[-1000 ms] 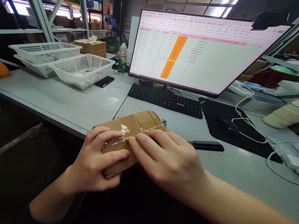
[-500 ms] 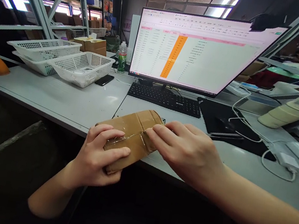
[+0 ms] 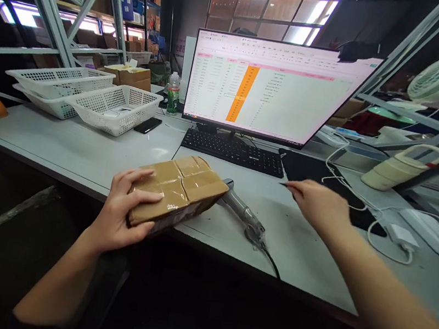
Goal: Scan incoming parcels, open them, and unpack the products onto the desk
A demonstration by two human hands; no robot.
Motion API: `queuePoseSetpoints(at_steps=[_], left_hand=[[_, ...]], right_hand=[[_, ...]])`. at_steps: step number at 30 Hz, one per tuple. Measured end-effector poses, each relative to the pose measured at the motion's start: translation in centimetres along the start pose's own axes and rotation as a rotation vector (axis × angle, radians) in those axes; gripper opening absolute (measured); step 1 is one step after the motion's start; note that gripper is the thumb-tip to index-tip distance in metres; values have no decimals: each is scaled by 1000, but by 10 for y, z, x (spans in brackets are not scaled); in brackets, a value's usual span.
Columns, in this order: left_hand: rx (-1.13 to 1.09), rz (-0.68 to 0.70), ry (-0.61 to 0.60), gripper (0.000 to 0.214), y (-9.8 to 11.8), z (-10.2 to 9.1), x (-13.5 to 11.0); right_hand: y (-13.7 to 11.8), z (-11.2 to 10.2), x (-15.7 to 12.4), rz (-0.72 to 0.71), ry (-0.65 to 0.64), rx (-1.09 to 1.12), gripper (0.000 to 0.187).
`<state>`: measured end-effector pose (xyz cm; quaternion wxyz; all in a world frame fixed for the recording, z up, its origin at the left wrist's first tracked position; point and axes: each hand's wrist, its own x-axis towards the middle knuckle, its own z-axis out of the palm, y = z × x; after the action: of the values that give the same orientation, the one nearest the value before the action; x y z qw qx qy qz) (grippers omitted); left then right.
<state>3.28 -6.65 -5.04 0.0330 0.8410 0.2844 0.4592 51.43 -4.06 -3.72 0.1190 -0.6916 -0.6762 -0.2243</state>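
Observation:
A taped brown cardboard box rests tilted at the front edge of the desk. My left hand grips its left end, fingers over the top and thumb along the near side. Creases and shiny tape show across its upper face. Right of the box and close against it lies a grey handheld scanner with a black cable. My right hand is away from the box, over the desk by the mouse pad. Its fingers are pinched on a thin dark pointed object, mostly hidden in the grip.
A black keyboard sits below the monitor. White perforated baskets, a phone and a green-labelled bottle stand to the left. White cables and a cream tumbler are at the right.
My right hand has left the box and moved right with the thin dark object. The box has turned and shifted slightly left in my left hand, and the scanner has come into view.

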Motion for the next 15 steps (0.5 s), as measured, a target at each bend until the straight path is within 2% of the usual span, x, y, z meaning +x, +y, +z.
queuePoseSetpoints(at_steps=[1,3,5,6,7,9,11,13,14,15], left_hand=[[-22,-21,-24,32,-5,-2,3],[-42,-55,-78,38,-13,-7,10],[-14,-80,-155,45,-15,-16,19],[14,-98,-192,48,-14,-21,24],[47,-125,-226,50,-13,-27,29],[122,-198,-280,54,-11,-36,45],[200,-240,-346,59,-11,-40,66],[229,-255,-477,59,-14,-39,88],[218,-265,-551,58,-16,-38,98],[193,-276,-616,57,-19,-35,107]], right_hand=[[9,16,-5,96,-89,52,38],[20,42,-12,187,-210,137,39],[19,52,-12,196,-232,173,41],[13,50,-9,186,-194,188,43],[2,42,-5,162,-128,218,45],[-34,14,4,48,51,345,47],[-82,-23,12,-238,159,534,40],[-130,-57,20,-599,104,659,36],[-150,-70,24,-709,57,669,40],[-167,-79,28,-753,29,646,44]])
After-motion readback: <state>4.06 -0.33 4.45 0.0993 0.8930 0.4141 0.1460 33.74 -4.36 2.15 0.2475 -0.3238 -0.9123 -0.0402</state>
